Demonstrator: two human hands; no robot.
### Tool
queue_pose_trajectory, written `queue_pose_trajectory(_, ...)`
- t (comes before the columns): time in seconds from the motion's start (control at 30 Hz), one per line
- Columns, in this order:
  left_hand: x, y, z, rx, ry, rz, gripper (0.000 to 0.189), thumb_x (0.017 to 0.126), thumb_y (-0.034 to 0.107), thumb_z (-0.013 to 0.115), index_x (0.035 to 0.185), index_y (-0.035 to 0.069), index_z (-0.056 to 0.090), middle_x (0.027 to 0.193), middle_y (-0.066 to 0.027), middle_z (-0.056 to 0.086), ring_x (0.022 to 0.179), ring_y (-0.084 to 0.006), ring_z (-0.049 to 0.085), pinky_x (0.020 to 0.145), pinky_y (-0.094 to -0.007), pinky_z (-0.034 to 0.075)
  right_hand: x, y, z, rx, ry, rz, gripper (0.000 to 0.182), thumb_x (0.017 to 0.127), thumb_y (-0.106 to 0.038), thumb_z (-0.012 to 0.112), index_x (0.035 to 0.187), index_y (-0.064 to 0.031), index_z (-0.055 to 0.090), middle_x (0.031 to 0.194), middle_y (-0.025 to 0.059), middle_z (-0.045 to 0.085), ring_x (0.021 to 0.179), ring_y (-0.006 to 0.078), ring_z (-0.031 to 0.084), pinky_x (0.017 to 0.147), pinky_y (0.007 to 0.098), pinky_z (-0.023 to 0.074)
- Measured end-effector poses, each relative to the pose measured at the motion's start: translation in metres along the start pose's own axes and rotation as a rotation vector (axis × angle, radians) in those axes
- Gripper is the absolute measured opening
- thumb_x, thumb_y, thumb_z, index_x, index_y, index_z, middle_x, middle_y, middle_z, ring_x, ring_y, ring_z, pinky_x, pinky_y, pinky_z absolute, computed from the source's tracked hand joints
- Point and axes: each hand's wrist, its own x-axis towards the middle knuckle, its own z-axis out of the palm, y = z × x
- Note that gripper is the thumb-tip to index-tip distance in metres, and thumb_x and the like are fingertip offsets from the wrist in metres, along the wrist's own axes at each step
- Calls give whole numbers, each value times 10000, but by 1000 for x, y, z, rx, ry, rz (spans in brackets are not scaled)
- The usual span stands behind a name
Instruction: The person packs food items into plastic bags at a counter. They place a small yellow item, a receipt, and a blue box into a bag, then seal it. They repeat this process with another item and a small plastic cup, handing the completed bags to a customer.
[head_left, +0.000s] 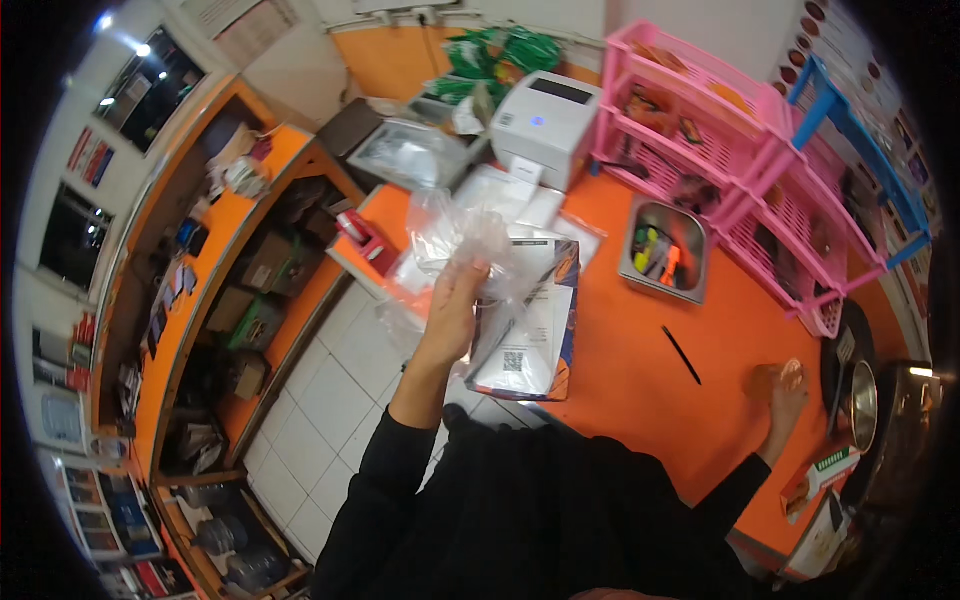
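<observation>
My left hand (456, 304) grips a crumpled clear plastic bag (439, 229) above the left part of the orange counter. Just right of that wrist lies a box with printed paper (536, 337) under clear plastic; the paper bears writing and a printed code. Far to the right, my right hand (787, 397) is closed around a small clear container (769, 380) with orange-brown contents, low over the counter. Between the hands a black pen (681, 355) rests on the orange surface. A red tape dispenser or similar tool (367, 241) stands at the counter's left edge.
A white label printer (544, 120) stands at the back, beside pink plastic racks (690, 142). A steel container (664, 251) holds highlighters. Metal trays (409, 154) with plastic stand behind the bag. A round metal bowl (864, 405) and a printed carton (821, 480) are at the right.
</observation>
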Motion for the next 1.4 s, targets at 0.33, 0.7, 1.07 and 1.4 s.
queue_pose_trajectory(0.33,-73,36,-225,71,473,169,268,926,184,556,1152,42,538,1053,-35,583,988,-138,553,888,-317,430,-102,-233,104,478,-144,-310,610,879,-399,594,1381,-105,412,1287,78,501,1125,219,534,851,346,464)
queue_pose_trajectory(0.7,-171,84,-494,591,814,221,300,984,225,464,1023,-34,610,906,-69,633,854,-135,577,756,-293,461,-302,-518,262,866,-822,-287,680,789,-257,747,1357,-66,425,1242,127,516,1127,237,542,835,326,512)
queue_pose_trajectory(1.07,-48,144,-681,349,959,240,389,965,259,512,1278,30,492,1142,-99,606,943,-175,603,771,-303,501,-358,-677,372,497,-771,-936,685,760,-271,762,1329,-38,459,1203,102,547,1111,220,541,934,334,443)
queue_pose_trajectory(1.4,180,193,-835,263,1003,55,542,939,288,550,1377,74,312,1202,-112,564,982,-292,587,821,-500,490,-324,-785,497,754,-1281,-538,754,718,-302,789,1340,-46,448,1288,136,488,1222,246,462,1016,358,376)
